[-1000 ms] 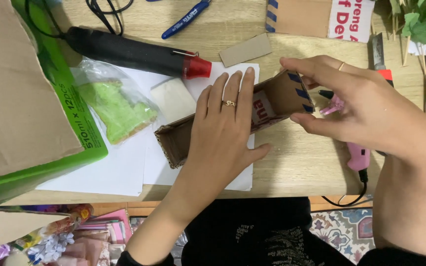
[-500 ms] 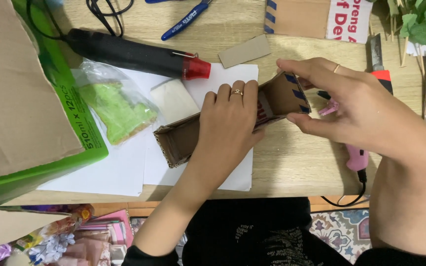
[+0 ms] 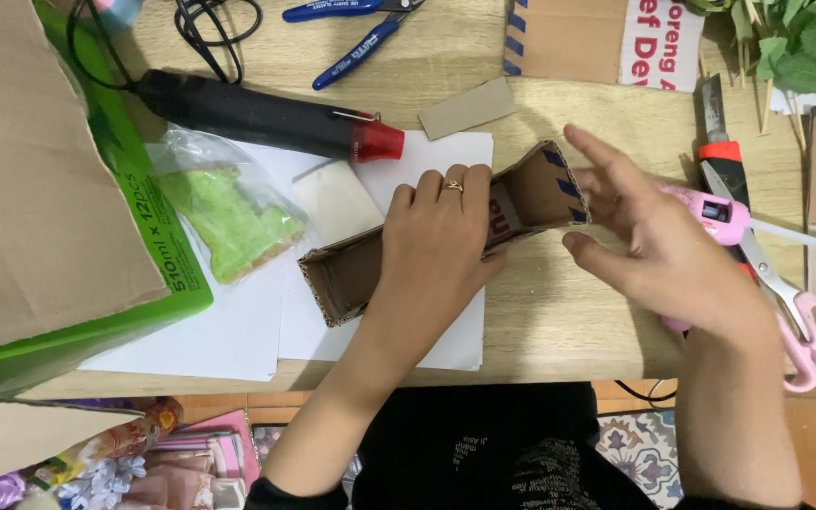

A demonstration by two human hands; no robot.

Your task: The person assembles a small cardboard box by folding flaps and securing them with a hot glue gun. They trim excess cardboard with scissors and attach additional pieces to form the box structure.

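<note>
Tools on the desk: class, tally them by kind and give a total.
Glue guns: 2, black and pink
Pliers: 1
Scissors: 1
Knife: 1
Total: 5

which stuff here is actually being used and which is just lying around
In use: cardboard tray, pressed down by the left hand; right hand open beside its end; white paper underneath.

Lying about: black heat gun, bag of green moss, blue pliers, pink glue gun, scissors, cardboard scrap.
</note>
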